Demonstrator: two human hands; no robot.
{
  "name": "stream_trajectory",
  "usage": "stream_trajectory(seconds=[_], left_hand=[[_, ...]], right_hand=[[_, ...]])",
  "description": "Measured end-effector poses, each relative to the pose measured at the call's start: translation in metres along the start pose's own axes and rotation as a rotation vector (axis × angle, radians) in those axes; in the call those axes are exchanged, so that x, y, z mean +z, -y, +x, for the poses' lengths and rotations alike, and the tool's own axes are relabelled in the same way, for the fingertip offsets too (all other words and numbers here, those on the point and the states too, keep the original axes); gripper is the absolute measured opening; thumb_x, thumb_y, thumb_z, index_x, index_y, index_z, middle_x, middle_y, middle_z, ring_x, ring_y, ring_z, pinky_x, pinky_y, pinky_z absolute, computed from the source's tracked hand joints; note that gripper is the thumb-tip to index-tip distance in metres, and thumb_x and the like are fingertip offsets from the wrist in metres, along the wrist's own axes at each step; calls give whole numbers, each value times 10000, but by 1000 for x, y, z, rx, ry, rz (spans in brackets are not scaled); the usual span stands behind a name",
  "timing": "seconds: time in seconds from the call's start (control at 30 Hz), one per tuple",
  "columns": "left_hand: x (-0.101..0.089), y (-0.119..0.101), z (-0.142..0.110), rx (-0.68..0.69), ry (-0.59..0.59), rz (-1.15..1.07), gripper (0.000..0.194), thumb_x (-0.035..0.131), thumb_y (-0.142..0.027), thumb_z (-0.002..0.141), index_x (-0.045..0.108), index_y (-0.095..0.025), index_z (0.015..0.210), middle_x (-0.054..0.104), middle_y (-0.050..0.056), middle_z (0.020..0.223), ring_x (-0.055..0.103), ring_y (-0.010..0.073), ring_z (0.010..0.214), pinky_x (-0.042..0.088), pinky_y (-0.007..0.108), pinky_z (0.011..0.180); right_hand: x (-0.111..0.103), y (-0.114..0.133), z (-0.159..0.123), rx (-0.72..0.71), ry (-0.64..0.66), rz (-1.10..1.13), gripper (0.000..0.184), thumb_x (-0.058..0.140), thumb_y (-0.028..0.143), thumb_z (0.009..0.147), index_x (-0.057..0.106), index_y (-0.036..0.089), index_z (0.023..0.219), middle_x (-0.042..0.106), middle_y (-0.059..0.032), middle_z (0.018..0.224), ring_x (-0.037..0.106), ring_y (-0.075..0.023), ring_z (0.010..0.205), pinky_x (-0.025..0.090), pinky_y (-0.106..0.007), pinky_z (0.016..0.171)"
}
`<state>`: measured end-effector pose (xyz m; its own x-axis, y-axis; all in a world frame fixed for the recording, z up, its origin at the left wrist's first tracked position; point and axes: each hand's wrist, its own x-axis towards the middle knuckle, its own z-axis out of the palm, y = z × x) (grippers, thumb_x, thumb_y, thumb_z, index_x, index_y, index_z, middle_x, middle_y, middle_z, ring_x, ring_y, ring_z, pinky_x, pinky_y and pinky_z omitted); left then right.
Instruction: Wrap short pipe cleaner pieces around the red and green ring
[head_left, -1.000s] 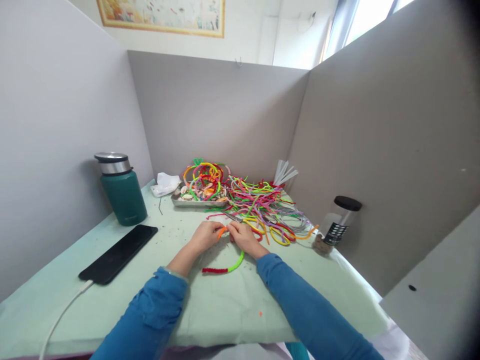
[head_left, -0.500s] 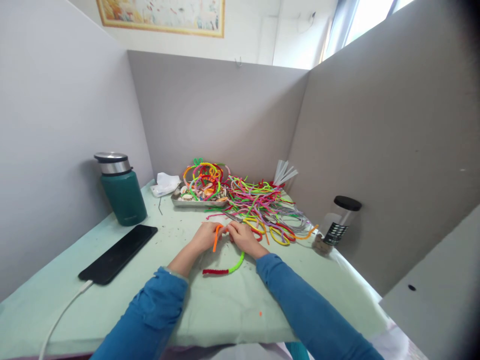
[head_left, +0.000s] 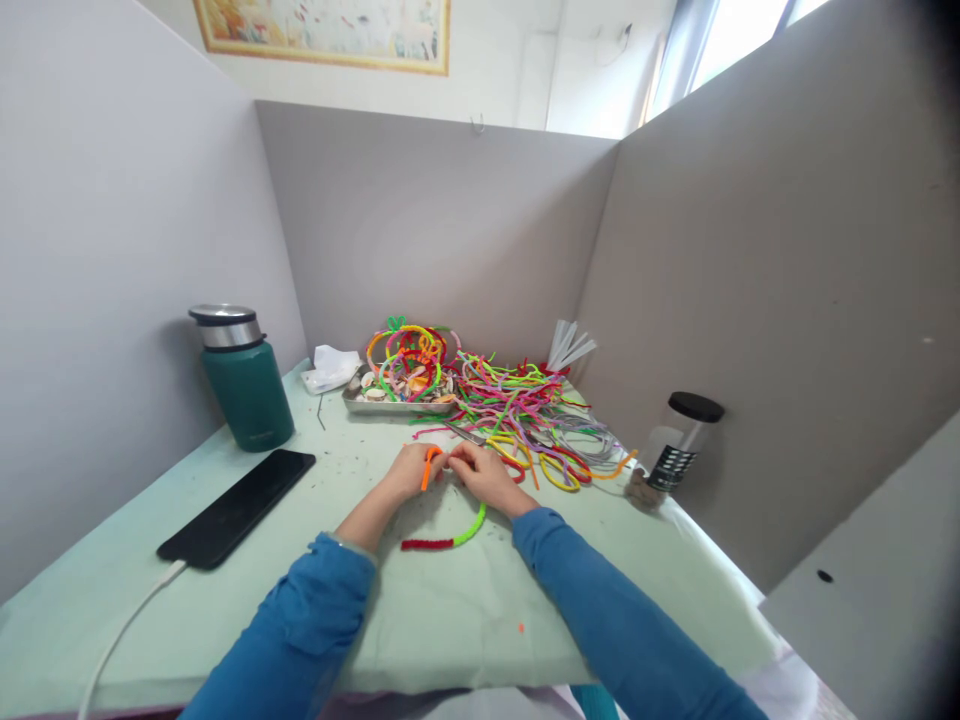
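My left hand (head_left: 414, 472) is closed on an orange pipe cleaner (head_left: 427, 472), whose loose end bends over the fingers and hangs down. Close beside it, my right hand (head_left: 486, 474) pinches with thumb and fingers where the work meets; the exact spot is hidden by the fingers. A curved pipe cleaner band (head_left: 429, 545), tightly wound in dark red and bright green, comes out from beneath my right hand and hangs or lies low over the cloth. Scissors (head_left: 466, 434) lie just beyond my hands, partly covered.
Behind stand a metal tray (head_left: 397, 407) with wound hoops and small pieces, and a heap of coloured pipe cleaners (head_left: 517, 395). A green bottle (head_left: 247, 390) and a phone (head_left: 236, 508) are left; a black-lidded jar (head_left: 675, 450) is right. Grey partitions (head_left: 435, 220) enclose the table.
The orange end has tilted and drawn up slightly, and less orange shows between my hands. The red and green band has shifted a little left.
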<state>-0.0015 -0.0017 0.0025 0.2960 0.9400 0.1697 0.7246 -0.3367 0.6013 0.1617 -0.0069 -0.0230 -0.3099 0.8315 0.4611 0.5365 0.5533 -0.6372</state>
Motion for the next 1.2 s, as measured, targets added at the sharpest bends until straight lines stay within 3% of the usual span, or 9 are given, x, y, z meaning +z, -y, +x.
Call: stream_trajectory(seconds=[0.27,1.2], left_hand=[[-2,-4,-2,-27,-54,-10,262,474,-356,782,611,-150,697,644,27,617,554,142,605,361,223,586],[-1,2,-1,78,7,-27,377,413,-370,804,595,-149,559,613,19,557,512,120,539,353,215,579]], right_hand=[[1,0,0,1,-11,-11,150,495,280,828,610,185,832,611,9,718,511,-114,638,318,-209,572],[3,-6,0,-21,24,-1,103,536,263,807,580,178,768,566,28,635,464,-92,574,280,-198,537]])
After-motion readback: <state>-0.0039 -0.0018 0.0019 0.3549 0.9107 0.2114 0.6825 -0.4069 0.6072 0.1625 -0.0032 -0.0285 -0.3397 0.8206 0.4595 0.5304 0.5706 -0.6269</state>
